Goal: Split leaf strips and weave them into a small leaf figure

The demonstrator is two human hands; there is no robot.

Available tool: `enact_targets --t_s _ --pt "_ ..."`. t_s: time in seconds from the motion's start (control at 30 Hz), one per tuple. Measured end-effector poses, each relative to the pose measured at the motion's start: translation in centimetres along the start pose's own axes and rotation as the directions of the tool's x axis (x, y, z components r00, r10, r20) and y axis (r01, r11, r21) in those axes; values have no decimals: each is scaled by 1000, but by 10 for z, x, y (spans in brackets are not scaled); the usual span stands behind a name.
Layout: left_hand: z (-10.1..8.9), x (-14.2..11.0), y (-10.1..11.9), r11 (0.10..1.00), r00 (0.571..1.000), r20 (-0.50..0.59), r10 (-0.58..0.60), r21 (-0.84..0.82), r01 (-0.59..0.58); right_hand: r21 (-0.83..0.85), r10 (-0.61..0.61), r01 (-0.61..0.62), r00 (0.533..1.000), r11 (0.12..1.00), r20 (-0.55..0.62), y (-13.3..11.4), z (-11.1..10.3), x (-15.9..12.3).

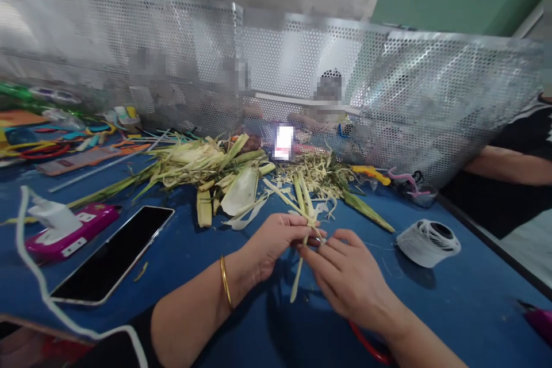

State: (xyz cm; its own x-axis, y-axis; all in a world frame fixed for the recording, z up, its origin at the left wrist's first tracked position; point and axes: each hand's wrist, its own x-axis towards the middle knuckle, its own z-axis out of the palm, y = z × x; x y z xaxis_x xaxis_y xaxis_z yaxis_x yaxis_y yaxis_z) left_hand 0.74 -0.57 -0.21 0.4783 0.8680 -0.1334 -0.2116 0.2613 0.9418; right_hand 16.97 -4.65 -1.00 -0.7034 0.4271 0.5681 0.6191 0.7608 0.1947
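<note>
Both hands meet over the blue table, around several pale green plant strips (305,202) that cross each other. My left hand (276,241) pinches the strips from the left, thumb and fingers closed where they cross. From the right, my right hand (347,267) closes its fingertips on the same strips, just below the crossing. One strip end hangs down between the hands. Beyond them lies a heap of long leaves and husks (194,164), with a broad pale husk (241,190) at its near side. Shredded plant bits (319,175) are piled to the right.
A spool of white string (428,243) stands at the right. To the left lie a black phone (114,256) and a purple power strip (92,221) with a white cable. A perforated metal screen (297,57) closes off the back; another person's arm (513,165) is at far right.
</note>
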Motion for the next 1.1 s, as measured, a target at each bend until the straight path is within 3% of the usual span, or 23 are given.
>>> enact_targets --t_s 0.13,0.3,0.47,0.53,0.57,0.6,0.67,0.73,0.8,0.87,0.93,1.0,1.1 --pt "2 0 -3 1000 1000 -15 1 -25 -2 -147 -45 53 997 988 59 -5 10 1" --pt "4 1 -7 1000 996 -87 19 9 -18 -50 -25 25 1000 998 -5 -5 13 -4" --pt "7 2 -10 999 991 -127 38 -24 -41 -1 -74 74 997 997 -31 -6 8 -3" --pt "7 2 -8 998 989 -138 45 -33 -50 39 -27 30 997 999 -76 -6 7 -3" --pt "7 2 -7 998 988 -143 53 -27 -57 69 68 -60 991 996 -118 -5 6 -4" --pt "6 2 -5 998 987 -150 58 -21 -62 110 213 -197 964 974 -162 -4 6 -4" --pt "6 1 -3 998 985 -160 58 -19 -62 250 545 -500 823 829 -162 -2 8 -5" --pt "6 0 -1 999 986 -161 44 -16 -48 427 720 -666 693 612 49 0 12 -5" --pt "7 -1 -1 999 984 -172 41 10 -40 575 658 -707 667 412 348 1 16 -3" --pt "8 -1 -2 998 978 -201 56 53 -46 639 568 -718 658 276 494 1 17 -1" --pt "8 0 -2 994 969 -233 81 90 -61 645 607 -721 637 252 475 0 15 0" --pt "7 1 -2 990 966 -242 97 121 -69 635 678 -716 623 291 391 0 9 1" --pt "5 3 -2 988 971 -221 94 139 -64 632 694 -699 637 335 336 2 -1 2"
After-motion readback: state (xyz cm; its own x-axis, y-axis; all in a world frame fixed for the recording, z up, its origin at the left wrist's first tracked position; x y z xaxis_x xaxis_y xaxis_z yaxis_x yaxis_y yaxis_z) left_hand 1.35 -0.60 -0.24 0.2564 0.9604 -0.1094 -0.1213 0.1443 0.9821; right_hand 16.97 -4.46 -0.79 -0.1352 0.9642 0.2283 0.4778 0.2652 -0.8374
